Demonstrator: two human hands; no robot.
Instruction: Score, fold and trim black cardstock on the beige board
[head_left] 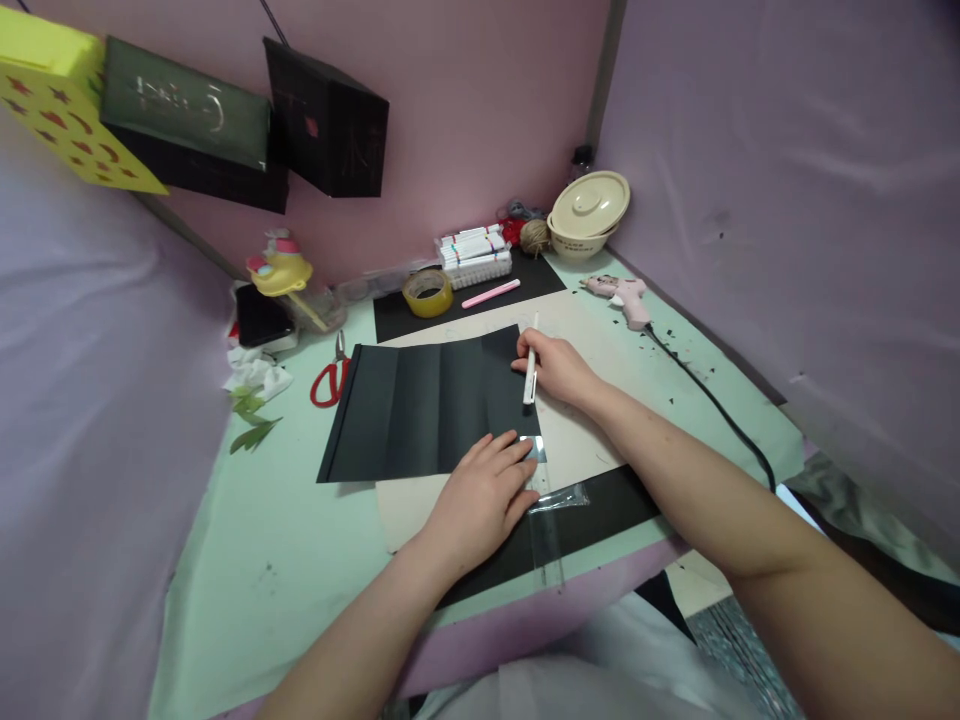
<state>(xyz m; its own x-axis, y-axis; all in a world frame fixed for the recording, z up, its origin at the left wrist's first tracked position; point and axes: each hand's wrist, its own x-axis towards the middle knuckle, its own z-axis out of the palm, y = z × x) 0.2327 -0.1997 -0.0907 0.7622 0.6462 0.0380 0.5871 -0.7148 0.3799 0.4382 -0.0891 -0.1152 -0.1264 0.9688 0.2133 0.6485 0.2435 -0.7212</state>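
Observation:
A creased black sheet (420, 405) with a folded strip along its left end lies on cream paper (592, 420). My left hand (487, 490) rests flat near the sheet's lower right corner, fingers spread, its fingertips on a clear ruler (547, 540) that runs down toward the table's front edge. At the sheet's right edge, my right hand (551, 365) is closed around a white pen (530, 385), fingers bent at the paper. A crumpled clear plastic strip (562, 499) crosses the ruler beside my left hand.
Red-handled scissors (328, 384) lie left of the sheet. Behind it are yellow tape (427, 293), a pink marker (491, 293) and boxed markers (476, 260). A pink glue gun (626, 298) with its cord and a lidded bowl (585, 220) stand at right. Paper boxes (330, 120) hang above.

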